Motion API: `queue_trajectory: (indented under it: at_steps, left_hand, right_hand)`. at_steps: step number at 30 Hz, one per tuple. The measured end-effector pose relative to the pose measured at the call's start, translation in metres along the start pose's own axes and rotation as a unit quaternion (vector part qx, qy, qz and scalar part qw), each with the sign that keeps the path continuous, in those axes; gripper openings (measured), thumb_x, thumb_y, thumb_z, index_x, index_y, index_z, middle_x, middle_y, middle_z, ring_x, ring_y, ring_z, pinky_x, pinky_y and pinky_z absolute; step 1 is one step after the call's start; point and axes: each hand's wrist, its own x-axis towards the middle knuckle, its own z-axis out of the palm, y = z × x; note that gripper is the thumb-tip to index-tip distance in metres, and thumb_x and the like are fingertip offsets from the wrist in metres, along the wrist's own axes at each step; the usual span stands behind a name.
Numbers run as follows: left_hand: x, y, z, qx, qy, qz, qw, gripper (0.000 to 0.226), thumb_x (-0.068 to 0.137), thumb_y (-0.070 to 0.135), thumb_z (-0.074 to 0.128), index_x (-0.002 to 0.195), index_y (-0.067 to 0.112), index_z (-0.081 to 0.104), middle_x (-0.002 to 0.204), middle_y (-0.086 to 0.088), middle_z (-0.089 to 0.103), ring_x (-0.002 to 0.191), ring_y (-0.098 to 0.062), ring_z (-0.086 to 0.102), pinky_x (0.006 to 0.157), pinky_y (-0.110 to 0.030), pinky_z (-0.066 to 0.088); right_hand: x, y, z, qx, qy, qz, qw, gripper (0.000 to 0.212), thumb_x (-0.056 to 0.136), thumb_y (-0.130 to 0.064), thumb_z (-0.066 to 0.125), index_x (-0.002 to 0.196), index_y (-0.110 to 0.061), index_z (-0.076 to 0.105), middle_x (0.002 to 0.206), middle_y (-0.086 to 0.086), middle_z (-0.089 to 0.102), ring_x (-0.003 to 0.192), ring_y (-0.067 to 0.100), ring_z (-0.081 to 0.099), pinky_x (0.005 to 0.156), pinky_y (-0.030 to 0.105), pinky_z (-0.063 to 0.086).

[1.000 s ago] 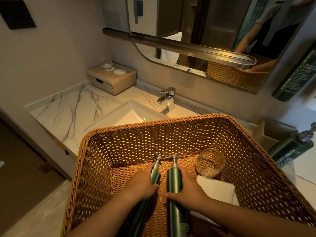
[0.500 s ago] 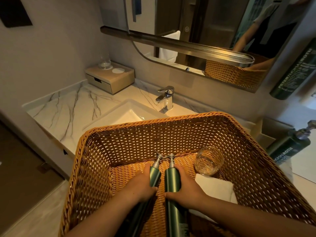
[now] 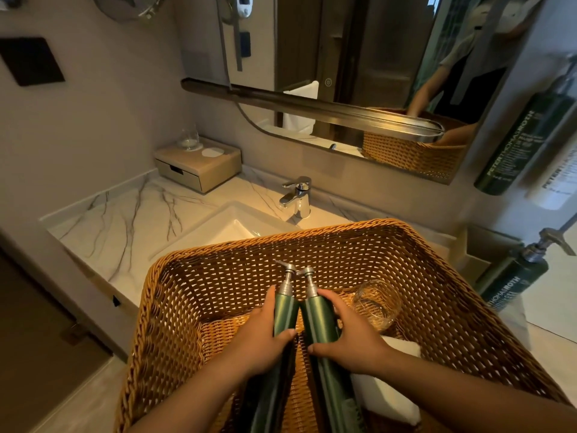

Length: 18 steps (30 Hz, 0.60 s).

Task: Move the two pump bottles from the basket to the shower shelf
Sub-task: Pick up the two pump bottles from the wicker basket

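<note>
Two tall green pump bottles with silver pump heads lie side by side inside a large woven basket point(image 3: 175, 307), heads pointing away from me. My left hand point(image 3: 259, 342) wraps the left pump bottle point(image 3: 284, 310) around its upper body. My right hand point(image 3: 352, 335) is closed around the right pump bottle point(image 3: 318, 320) the same way. The lower ends of both bottles run under my forearms to the frame's bottom edge. The bottles' heads point(image 3: 296, 273) almost touch each other.
A drinking glass point(image 3: 376, 303) lies on its side in the basket beside a folded white towel point(image 3: 390, 382). Behind the basket are a marble counter point(image 3: 118, 220), sink and tap point(image 3: 296, 195), a wooden box, a mirror. Another green pump bottle point(image 3: 515, 276) stands at right.
Both hands have stayed closed on the bottles, and the bottles' pump ends have risen slightly off the basket floor. The view has tilted upward a little.
</note>
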Motion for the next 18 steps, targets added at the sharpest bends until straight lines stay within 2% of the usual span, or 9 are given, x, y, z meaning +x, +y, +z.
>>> queue_trajectory:
  at_steps: [4, 9, 12, 14, 16, 18]
  left_hand:
    - [-0.003, 0.006, -0.012, -0.024, 0.009, 0.024, 0.999, 0.092, 0.085, 0.040, 0.058, 0.144, 0.033, -0.012, 0.145, -0.008, 0.035, 0.123, -0.021, 0.042, 0.100, -0.035, 0.038]
    - [-0.009, 0.012, -0.022, -0.042, 0.012, 0.041, 0.998, 0.091, 0.085, 0.041, 0.059, 0.142, 0.038, -0.011, 0.147, -0.006, 0.032, 0.123, -0.019, 0.042, 0.099, -0.033, 0.038]
    - [-0.014, 0.015, -0.026, -0.051, 0.011, 0.047, 0.998, 0.090, 0.085, 0.040, 0.058, 0.142, 0.038, -0.012, 0.147, -0.006, 0.032, 0.123, -0.019, 0.043, 0.099, -0.033, 0.038]
    - [-0.017, 0.018, -0.028, -0.060, 0.013, 0.047, 0.997, 0.090, 0.086, 0.039, 0.058, 0.142, 0.038, -0.012, 0.147, -0.005, 0.032, 0.123, -0.019, 0.042, 0.100, -0.036, 0.039]
    - [-0.021, 0.021, -0.029, -0.063, 0.018, 0.049, 0.997, 0.090, 0.086, 0.040, 0.057, 0.142, 0.038, -0.013, 0.148, -0.004, 0.031, 0.123, -0.018, 0.041, 0.100, -0.036, 0.039]
    - [-0.027, 0.024, -0.029, -0.068, 0.027, 0.051, 0.996, 0.090, 0.086, 0.040, 0.057, 0.142, 0.038, -0.013, 0.147, -0.003, 0.033, 0.121, -0.017, 0.043, 0.098, -0.034, 0.040]
  right_hand:
    - [0.000, -0.012, -0.014, 0.026, 0.022, -0.023, 0.999, 0.094, 0.057, -0.039, 0.083, 0.133, -0.051, 0.029, 0.114, -0.026, 0.045, 0.107, 0.001, 0.048, 0.077, 0.016, 0.046]
    - [-0.009, -0.022, -0.025, 0.029, 0.029, -0.034, 0.999, 0.090, 0.054, -0.042, 0.083, 0.126, -0.058, 0.030, 0.108, -0.033, 0.045, 0.096, -0.018, 0.043, 0.064, 0.005, 0.042]
    - [-0.015, -0.027, -0.028, 0.021, 0.025, -0.041, 0.999, 0.089, 0.056, -0.040, 0.083, 0.124, -0.060, 0.029, 0.107, -0.035, 0.043, 0.095, -0.020, 0.042, 0.061, 0.003, 0.041]
    - [-0.017, -0.029, -0.029, 0.022, 0.024, -0.042, 0.999, 0.089, 0.057, -0.039, 0.083, 0.124, -0.060, 0.029, 0.106, -0.035, 0.042, 0.095, -0.017, 0.042, 0.065, 0.005, 0.043]
    - [-0.020, -0.031, -0.030, 0.036, 0.021, -0.039, 0.998, 0.089, 0.057, -0.037, 0.084, 0.125, -0.059, 0.030, 0.106, -0.032, 0.043, 0.097, -0.012, 0.044, 0.072, 0.016, 0.049]
    - [-0.023, -0.033, -0.033, 0.046, 0.019, -0.045, 0.998, 0.089, 0.057, -0.036, 0.084, 0.125, -0.058, 0.031, 0.107, -0.032, 0.043, 0.098, -0.011, 0.044, 0.072, 0.019, 0.052]
